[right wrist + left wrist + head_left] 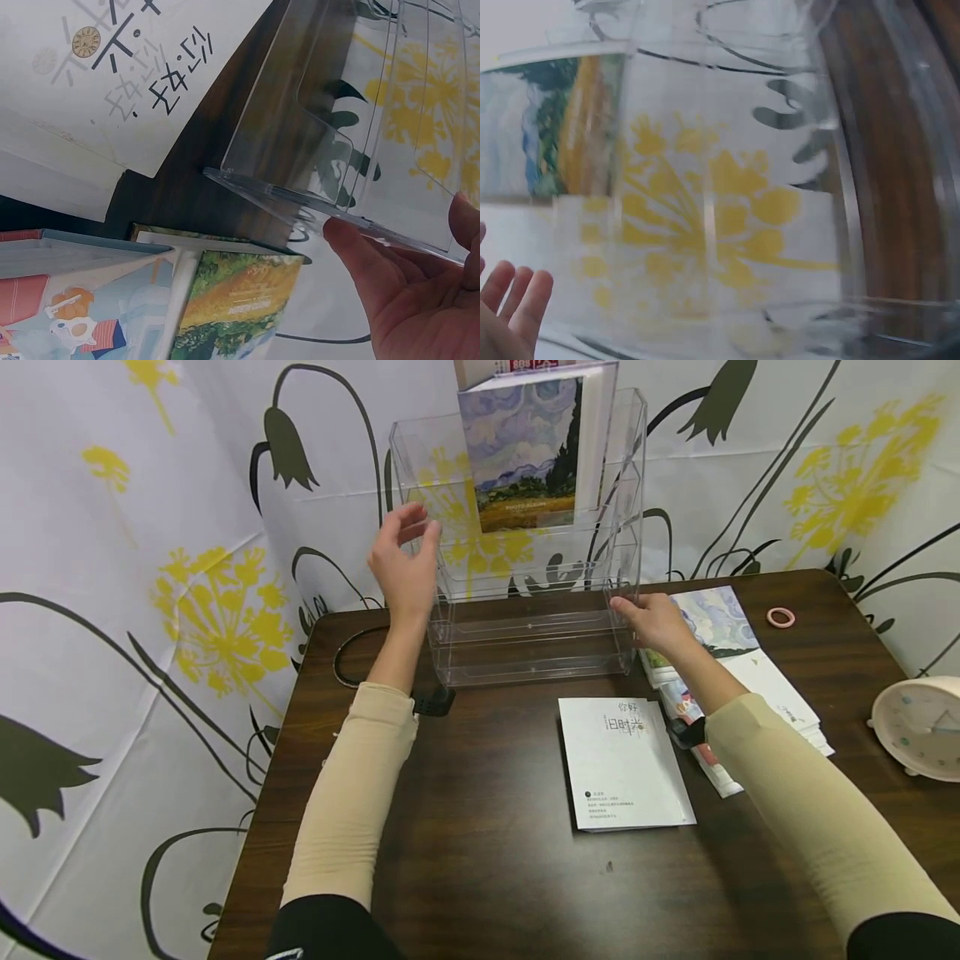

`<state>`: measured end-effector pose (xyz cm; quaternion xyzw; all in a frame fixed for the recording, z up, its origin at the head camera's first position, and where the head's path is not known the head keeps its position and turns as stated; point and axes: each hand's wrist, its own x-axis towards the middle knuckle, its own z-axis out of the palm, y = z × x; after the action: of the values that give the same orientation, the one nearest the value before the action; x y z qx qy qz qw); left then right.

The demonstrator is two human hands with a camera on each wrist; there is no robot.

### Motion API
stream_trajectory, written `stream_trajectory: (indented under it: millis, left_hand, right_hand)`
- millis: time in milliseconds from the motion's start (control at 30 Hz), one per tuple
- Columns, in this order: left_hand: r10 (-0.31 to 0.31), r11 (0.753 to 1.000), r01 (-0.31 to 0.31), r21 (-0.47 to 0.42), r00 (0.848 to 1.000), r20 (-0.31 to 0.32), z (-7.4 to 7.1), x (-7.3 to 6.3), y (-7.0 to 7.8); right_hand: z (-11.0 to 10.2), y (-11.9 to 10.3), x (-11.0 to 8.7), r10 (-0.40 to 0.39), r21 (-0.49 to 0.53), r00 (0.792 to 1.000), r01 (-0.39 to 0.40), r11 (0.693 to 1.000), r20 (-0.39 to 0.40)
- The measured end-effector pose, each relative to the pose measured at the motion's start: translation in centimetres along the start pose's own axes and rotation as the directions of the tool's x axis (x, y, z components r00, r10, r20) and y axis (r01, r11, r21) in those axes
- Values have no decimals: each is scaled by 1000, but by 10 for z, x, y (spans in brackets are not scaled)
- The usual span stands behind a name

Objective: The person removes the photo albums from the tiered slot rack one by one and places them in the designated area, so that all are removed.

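A clear plastic tiered rack (pixel 525 672) stands at the back of the table. High in it leans a photo album with a painted landscape cover (pixel 525 452), also visible in the left wrist view. My right hand (pixel 656 622) holds the rack's lower right side; in the right wrist view its thumb and fingers (pixel 349 244) pinch the clear side panel. My left hand (pixel 408 556) is raised at the rack's left side, fingers loosely bent and holding nothing. Its fingertips (pixel 532 300) show at the lower left of the left wrist view, below the album.
A white booklet (pixel 626 768) lies in front of the rack. Right of it are a stack of white and painted-cover books (pixel 772 693) and a colourful illustrated book (pixel 723 777). A pink ring (pixel 780 617), a round clock (pixel 922 727) and a dark cord loop (pixel 341 660) sit farther out.
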<state>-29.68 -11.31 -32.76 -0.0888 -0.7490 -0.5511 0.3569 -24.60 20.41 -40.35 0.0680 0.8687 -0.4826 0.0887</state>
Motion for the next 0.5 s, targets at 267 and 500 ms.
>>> stream_trajectory:
  millis: [267,500]
  left_hand:
    - [-107,993,114,-37,981,160,33,28,23]
    - [-272,924,335,-186,916,295,55,50,36]
  right_hand:
    - [0,-3,1,-4,-1,1000,4,1000,10]
    - [1,-3,0,14,29,1000,-15,999,14]
